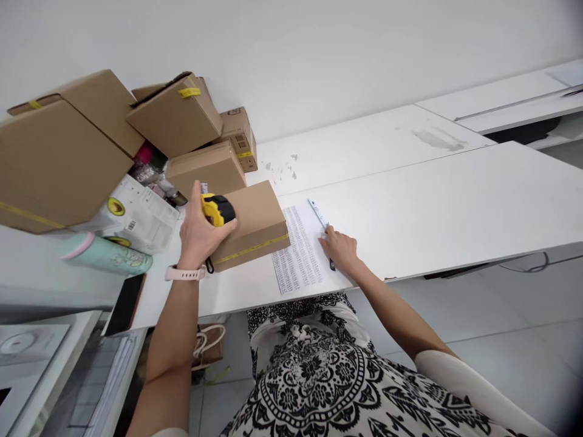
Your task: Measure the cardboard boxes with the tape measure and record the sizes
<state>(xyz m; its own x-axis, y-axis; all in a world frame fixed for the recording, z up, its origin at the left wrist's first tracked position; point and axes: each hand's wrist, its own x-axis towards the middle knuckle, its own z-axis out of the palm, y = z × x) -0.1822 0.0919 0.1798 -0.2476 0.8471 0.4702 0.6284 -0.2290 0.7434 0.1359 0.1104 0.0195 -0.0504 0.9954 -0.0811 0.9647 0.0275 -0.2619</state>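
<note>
My left hand (199, 235), with a pink watch band at the wrist, is closed around a yellow and black tape measure (218, 209). It holds the tape measure over the left part of a closed cardboard box (252, 212), and a black wrist strap hangs below the hand. My right hand (340, 247) rests on the table by a printed sheet of paper (296, 255) with rows of small text. Its fingers are closed on a slim pale-blue stick (317, 212) with a dark lower end; its exact kind is unclear.
Several cardboard boxes (175, 115) are piled at the back left of the white table (410, 206). Near them are a white carton with avocado pictures (141, 212), a mint-green bottle (109, 254) and a dark phone (126, 303). The table's front edge runs close to my body.
</note>
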